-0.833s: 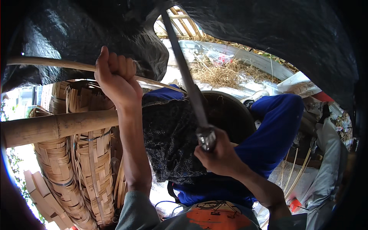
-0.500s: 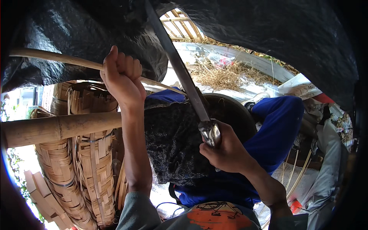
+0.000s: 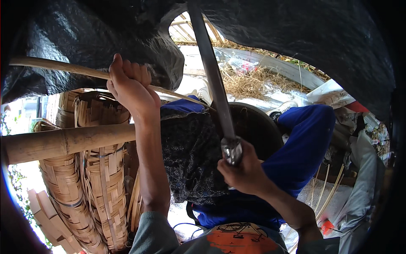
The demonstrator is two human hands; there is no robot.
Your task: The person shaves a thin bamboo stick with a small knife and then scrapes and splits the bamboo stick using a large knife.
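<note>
My left hand [image 3: 132,82] is closed around a long, thin bamboo strip [image 3: 59,64]. The strip runs from the far left, through the fist, and slants down to the right toward the blade, near my knee. In my right hand [image 3: 244,169] is the handle of a machete [image 3: 212,70] with a shiny metal collar. Its long dark blade points up and away, crossing in front of the strip's far end. Whether blade and strip touch, I cannot tell. A dark patterned cloth [image 3: 190,156] lies over my lap, above blue trousers [image 3: 302,144].
A thick bamboo pole [image 3: 72,142] juts in from the left, beside tall woven bamboo baskets [image 3: 99,190]. Black plastic sheeting [image 3: 296,34] hangs overhead. Beyond my knees stands a dark round container [image 3: 258,127], with dry straw [image 3: 249,82] farther off. Thin strips [image 3: 330,190] lie at right.
The machete has swung to the right at its tip and stands more upright, with my right hand slightly lower. My left hand, still around the bamboo strip, has shifted slightly left and down.
</note>
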